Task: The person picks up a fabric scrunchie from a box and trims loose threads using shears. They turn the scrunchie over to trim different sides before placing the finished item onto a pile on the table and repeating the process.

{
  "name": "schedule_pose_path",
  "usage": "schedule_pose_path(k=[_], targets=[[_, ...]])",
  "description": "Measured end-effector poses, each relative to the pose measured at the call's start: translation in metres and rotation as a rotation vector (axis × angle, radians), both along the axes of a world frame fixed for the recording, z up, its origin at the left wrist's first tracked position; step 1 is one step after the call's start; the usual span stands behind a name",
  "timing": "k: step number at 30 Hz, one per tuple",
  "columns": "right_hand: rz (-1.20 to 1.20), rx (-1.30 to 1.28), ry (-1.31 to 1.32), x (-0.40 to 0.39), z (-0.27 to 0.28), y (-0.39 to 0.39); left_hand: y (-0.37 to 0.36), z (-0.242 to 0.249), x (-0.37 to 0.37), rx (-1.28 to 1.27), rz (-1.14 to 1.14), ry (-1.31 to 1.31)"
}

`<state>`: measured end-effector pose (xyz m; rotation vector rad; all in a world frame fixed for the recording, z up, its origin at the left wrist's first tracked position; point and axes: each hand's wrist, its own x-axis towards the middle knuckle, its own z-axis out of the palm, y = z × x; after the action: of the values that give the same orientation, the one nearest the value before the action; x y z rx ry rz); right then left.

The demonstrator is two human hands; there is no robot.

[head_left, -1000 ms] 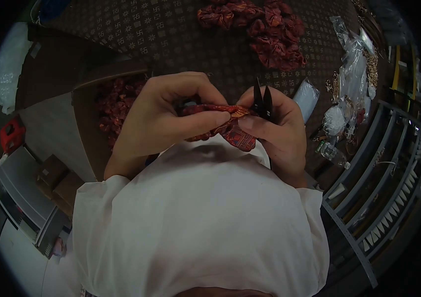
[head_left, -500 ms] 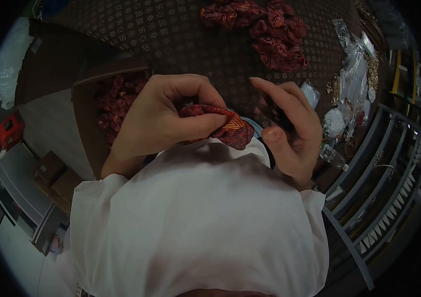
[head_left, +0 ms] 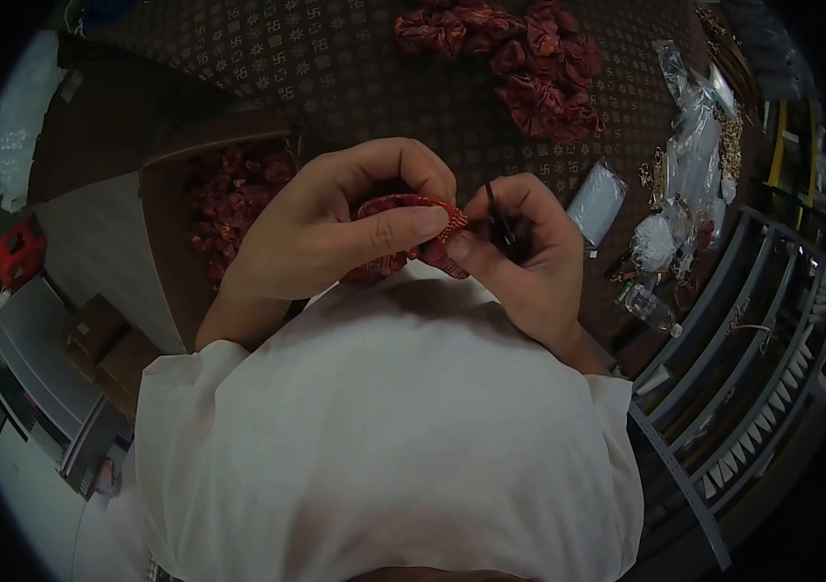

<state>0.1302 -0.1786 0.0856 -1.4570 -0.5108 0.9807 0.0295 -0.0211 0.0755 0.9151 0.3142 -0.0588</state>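
Item: red patterned fabric piece (head_left: 403, 233), small, gathered, with an orange-gold woven corner. It is being held just above the person's white shirt (head_left: 384, 427), close to the chest, between both hands.

Left hand (head_left: 325, 233): closed around the fabric piece, the thumb lying across its front and the curled fingers wrapping over its top edge.

Right hand (head_left: 519, 252): closed, its thumb and forefinger pinching the right end of the fabric where the gold corner is showing. It is also gripping black thread snips (head_left: 500, 221), which are mostly hidden inside the fist; only a dark sliver is standing out by the forefinger, so whether the blades are open cannot be told.

Surroundings: brown patterned table cover (head_left: 335, 68) beneath the hands. Heap of red fabric pieces (head_left: 519, 58) lying on it, well beyond the hands. Open cardboard box (head_left: 228, 194) holding more red pieces, just left of the left hand. White packet (head_left: 595, 202) lying near the right hand. Clear plastic bags (head_left: 694, 136) with gold-coloured bits spreading along the right edge. Grey metal rack (head_left: 762, 330) standing lower right.
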Motion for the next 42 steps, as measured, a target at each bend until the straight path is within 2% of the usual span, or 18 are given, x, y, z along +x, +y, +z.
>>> schedule_pose_path(k=[3,5,9,12,14,15,17,35,42], targets=[[-0.017,-0.038,0.074,0.000,0.001,-0.001,-0.005,-0.001,0.002,0.059,0.051,-0.067],[0.008,-0.002,0.021,0.000,-0.002,-0.003,-0.005,-0.005,0.001,0.217,-0.009,-0.199],[0.040,-0.024,0.037,0.002,0.002,-0.003,-0.005,-0.003,0.000,0.166,-0.011,-0.126],[0.110,0.007,-0.104,0.013,0.004,-0.007,-0.004,0.004,-0.002,0.139,-0.020,-0.027],[0.153,0.132,-0.520,0.022,0.009,-0.005,-0.003,0.006,-0.003,0.174,-0.069,0.040],[0.153,0.131,-0.519,0.022,0.012,-0.005,-0.003,0.005,-0.004,0.173,-0.070,0.040],[0.230,0.082,-0.758,0.020,0.018,-0.005,-0.005,0.003,-0.004,0.170,-0.053,-0.002],[0.238,0.162,-1.005,0.014,0.008,-0.006,-0.007,-0.005,-0.004,0.133,-0.003,-0.102],[0.235,0.183,-0.975,0.014,0.006,-0.008,-0.004,-0.001,-0.003,0.120,-0.040,-0.041]])
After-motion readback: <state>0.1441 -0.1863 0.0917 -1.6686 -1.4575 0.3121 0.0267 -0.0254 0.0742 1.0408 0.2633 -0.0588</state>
